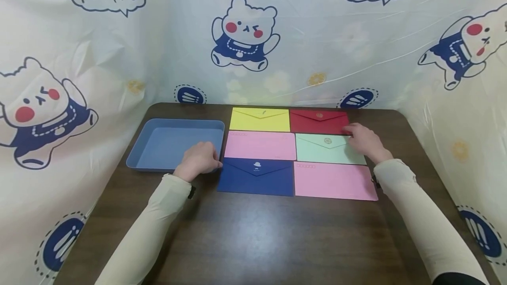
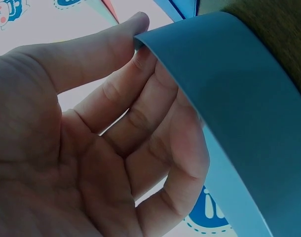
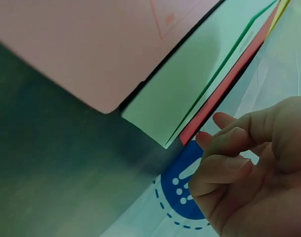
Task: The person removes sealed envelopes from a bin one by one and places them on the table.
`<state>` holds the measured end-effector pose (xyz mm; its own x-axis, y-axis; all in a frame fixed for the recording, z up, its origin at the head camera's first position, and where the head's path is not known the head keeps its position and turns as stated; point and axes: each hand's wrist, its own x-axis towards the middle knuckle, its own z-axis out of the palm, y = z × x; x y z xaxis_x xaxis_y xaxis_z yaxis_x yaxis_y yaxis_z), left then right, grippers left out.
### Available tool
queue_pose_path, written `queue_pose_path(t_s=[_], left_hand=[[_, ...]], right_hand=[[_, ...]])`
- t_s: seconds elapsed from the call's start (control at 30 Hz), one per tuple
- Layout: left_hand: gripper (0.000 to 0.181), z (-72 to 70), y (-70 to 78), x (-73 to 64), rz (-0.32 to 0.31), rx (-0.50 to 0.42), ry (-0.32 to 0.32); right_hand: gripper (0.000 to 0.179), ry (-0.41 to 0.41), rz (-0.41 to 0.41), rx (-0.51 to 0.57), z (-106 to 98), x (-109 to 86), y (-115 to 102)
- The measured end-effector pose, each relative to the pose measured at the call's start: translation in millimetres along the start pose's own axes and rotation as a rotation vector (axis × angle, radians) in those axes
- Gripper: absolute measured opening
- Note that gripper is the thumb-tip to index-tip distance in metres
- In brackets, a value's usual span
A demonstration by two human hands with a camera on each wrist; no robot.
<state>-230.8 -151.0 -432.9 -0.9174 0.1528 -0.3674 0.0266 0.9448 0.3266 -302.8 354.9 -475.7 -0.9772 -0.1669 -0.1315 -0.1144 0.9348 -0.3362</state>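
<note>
My left hand [image 1: 201, 157] is at the right front corner of a blue tray [image 1: 136, 144]. In the left wrist view the thumb and curled fingers [image 2: 113, 91] pinch the rim of that tray [image 2: 229, 74]. Over the right part of a mint green envelope [image 1: 321, 148] is my right hand [image 1: 364, 140], its fingertips at the lower right corner of a red envelope [image 1: 318, 122]. The right wrist view shows its fingers [image 3: 227, 170] loosely bent beside the red envelope's edge [image 3: 209, 106], with nothing seen between them.
A yellow envelope [image 1: 259, 120] lies left of the red one. Below it come a pink envelope [image 1: 259, 145] and a navy blue envelope [image 1: 253, 181]. Another pink envelope [image 1: 334, 181] sits at front right. All lie on a dark wooden table [image 1: 257, 241] against a printed curtain [image 1: 178, 34].
</note>
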Motion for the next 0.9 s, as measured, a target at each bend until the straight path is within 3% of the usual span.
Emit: queue_pose_path(t_s=[0.27, 0.9], left_hand=[[0.021, -0.7, 0.6, -1.4, -0.002, -0.005, 0.0], [0.021, -1.2, -0.9, -2.3, 0.007, -0.009, 0.008]], right_hand=[[0.054, -0.056, -0.01, -0.05, 6, 3.2, -3], [0.055, -0.05, -0.014, -0.034, 11, 6.2, -2]])
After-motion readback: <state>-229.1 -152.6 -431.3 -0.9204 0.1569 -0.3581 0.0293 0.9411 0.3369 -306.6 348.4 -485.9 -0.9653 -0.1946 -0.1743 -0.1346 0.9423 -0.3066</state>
